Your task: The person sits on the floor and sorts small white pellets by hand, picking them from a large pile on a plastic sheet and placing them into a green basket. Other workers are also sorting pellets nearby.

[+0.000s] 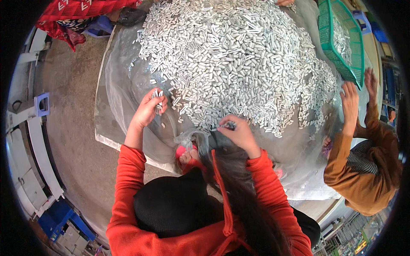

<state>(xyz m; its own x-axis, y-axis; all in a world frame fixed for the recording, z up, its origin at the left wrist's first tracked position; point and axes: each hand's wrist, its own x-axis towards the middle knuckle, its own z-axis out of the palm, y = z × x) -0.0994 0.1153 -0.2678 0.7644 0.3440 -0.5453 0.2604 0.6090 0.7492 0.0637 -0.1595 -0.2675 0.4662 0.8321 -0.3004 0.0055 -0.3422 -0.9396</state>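
Note:
A large heap of small oblong silvery-white pieces (pixel 230 59) covers the sheet before me; some show a pale slot along their length. My left hand (pixel 147 110) is raised at the heap's near left edge, closed around several of these pieces (pixel 158 102), which stick out between thumb and fingers. At the near edge of the heap, my right hand (pixel 240 133) has its fingers curled, with a few greyish pieces (pixel 229 125) showing between thumb and fingertips. A lone piece (pixel 163 125) lies on the sheet below my left hand.
A translucent mesh sheet (pixel 121 81) lies under the heap. At the far right stands a green plastic basket (pixel 325 38) holding similar pieces. Beside it a co-worker in a brown top (pixel 363 179) reaches with both hands. Red patterned cloth (pixel 85 10) shows at the far left.

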